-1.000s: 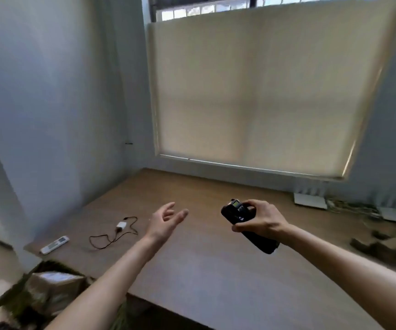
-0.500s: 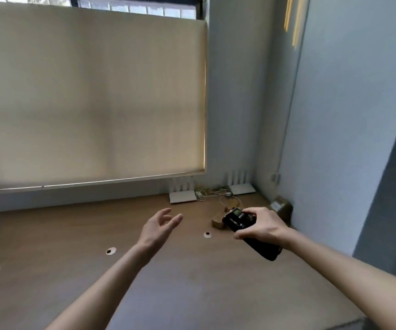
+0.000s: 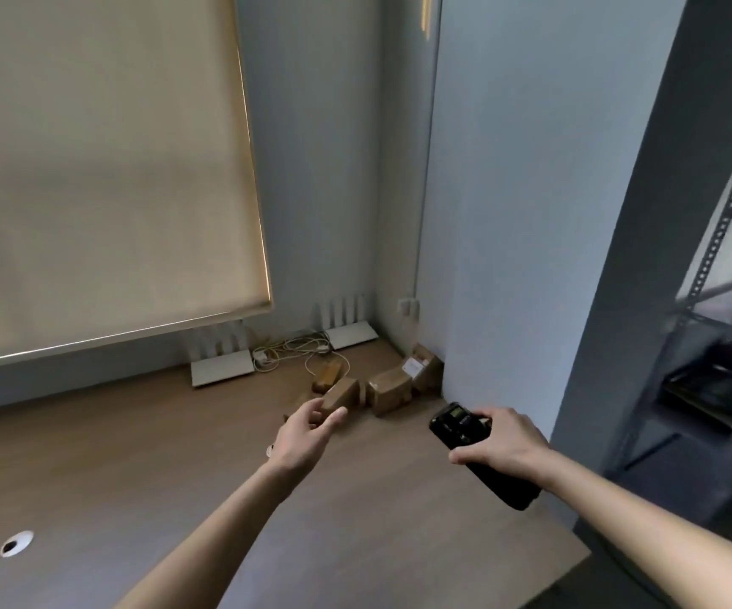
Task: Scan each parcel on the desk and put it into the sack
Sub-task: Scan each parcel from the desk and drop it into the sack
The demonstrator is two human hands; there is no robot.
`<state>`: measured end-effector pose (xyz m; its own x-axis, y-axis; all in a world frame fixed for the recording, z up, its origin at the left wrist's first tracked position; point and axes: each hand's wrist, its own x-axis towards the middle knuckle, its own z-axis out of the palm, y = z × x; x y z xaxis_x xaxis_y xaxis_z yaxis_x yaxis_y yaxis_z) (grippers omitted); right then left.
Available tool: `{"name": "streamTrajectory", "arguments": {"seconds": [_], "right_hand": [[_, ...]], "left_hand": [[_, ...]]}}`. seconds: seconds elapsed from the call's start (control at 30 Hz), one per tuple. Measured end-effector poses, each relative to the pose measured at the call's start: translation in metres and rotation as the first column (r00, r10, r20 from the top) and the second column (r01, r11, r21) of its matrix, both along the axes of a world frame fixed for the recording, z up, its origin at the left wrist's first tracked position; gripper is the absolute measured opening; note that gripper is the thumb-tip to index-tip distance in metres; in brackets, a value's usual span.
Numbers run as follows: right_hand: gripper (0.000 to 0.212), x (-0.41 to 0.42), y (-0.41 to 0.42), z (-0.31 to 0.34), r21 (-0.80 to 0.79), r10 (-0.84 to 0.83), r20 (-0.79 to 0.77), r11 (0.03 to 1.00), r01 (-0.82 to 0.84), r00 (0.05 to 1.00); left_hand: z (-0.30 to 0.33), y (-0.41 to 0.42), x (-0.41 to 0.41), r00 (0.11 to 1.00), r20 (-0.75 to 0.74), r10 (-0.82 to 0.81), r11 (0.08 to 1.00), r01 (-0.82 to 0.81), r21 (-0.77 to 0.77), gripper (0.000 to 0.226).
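Parcels (image 3: 388, 390) wait in the far right corner of the desk (image 3: 144, 485), and your left hand (image 3: 307, 435) reaches toward them with relaxed, slightly spread fingers and holds nothing. Your right hand (image 3: 498, 441) grips the black scanner (image 3: 480, 454) around its middle, with the small screen pointing to the corner. The nearest box (image 3: 341, 395) lies just beyond your left fingertips, not touched as far as I can see. I judge these small cardboard boxes to be light and stiff, so one hand should be enough; take the box across its two long sides, thumb on one and fingers on the other, and do not press hard on the flat faces, which can dent. The tape on them may be a little slippery. They look brown and rectangular, and lie tilted against each other; the box near the wall (image 3: 423, 367) shows a white label. Behind them are loose white cables (image 3: 294, 351) and two white routers (image 3: 221, 367), so lift cleanly and do not catch a cable. No sack is in view.
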<state>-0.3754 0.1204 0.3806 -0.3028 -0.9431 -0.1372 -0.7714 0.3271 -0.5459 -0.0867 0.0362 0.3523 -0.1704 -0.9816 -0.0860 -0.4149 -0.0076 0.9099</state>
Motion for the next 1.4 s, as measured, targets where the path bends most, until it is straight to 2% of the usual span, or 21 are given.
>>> {"name": "streamTrajectory", "arguments": {"seconds": [0.23, 0.3, 0.37, 0.43, 0.5, 0.57, 0.67, 0.8, 0.97, 1.07, 1.13, 1.33, 1.4], "right_hand": [[0.093, -0.015, -0.127, -0.042, 0.065, 0.0, 0.012, 0.998, -0.001, 1.0], [0.099, -0.016, -0.168, -0.054, 0.086, 0.01, 0.022, 0.996, -0.012, 1.0], [0.102, -0.017, -0.205, -0.064, 0.118, 0.032, 0.026, 0.992, -0.035, 0.999], [0.104, -0.018, -0.237, -0.074, 0.133, 0.043, 0.048, 0.99, -0.049, 0.998], [0.1, -0.021, -0.266, -0.083, 0.136, 0.046, 0.063, 0.989, -0.054, 0.997], [0.096, -0.024, -0.292, -0.092, 0.145, 0.056, 0.061, 0.987, -0.064, 0.997], [0.094, -0.026, -0.328, -0.109, 0.17, 0.068, 0.054, 0.982, -0.077, 0.996], [0.079, -0.028, -0.382, -0.14, 0.222, 0.101, 0.048, 0.969, -0.109, 0.994], [0.082, -0.024, -0.452, -0.193, 0.283, 0.14, 0.074, 0.946, -0.155, 0.987], [0.07, -0.018, -0.492, -0.224, 0.281, 0.176, 0.094, 0.94, -0.195, 0.98], [0.06, -0.013, -0.518, -0.24, 0.277, 0.195, 0.11, 0.936, -0.219, 0.974], [0.061, 0.009, -0.585, -0.278, 0.244, 0.27, 0.08, 0.928, -0.282, 0.959], [0.062, 0.017, -0.603, -0.288, 0.25, 0.294, 0.075, 0.92, -0.303, 0.953]], "left_hand": [[-0.052, -0.127, -0.026, 1.0, 0.002, -0.01, 0.998, 0.01, 0.063, 0.07], [-0.069, -0.164, -0.031, 1.0, 0.021, -0.016, 0.997, 0.015, 0.079, 0.058], [-0.084, -0.197, -0.035, 0.998, 0.055, -0.034, 0.996, 0.03, 0.078, 0.032], [-0.099, -0.226, -0.038, 0.996, 0.067, -0.052, 0.995, 0.046, 0.088, 0.033], [-0.116, -0.257, -0.042, 0.998, 0.058, -0.023, 0.991, 0.016, 0.131, 0.053], [-0.131, -0.282, -0.047, 0.999, 0.043, 0.001, 0.986, -0.009, 0.167, 0.065], [-0.158, -0.313, -0.053, 0.999, 0.037, 0.018, 0.975, -0.026, 0.22, 0.071], [-0.198, -0.349, -0.055, 0.997, 0.051, 0.061, 0.95, -0.074, 0.302, 0.072], [-0.243, -0.377, -0.049, 0.989, 0.068, 0.13, 0.93, -0.145, 0.337, 0.049], [-0.27, -0.395, -0.045, 0.97, 0.105, 0.218, 0.913, -0.24, 0.331, 0.059], [-0.286, -0.406, -0.046, 0.964, 0.109, 0.244, 0.897, -0.267, 0.353, 0.056], [-0.324, -0.429, -0.057, 0.925, 0.112, 0.362, 0.843, -0.377, 0.385, 0.02], [-0.336, -0.432, -0.058, 0.92, 0.119, 0.374, 0.836, -0.39, 0.385, 0.023]]}}
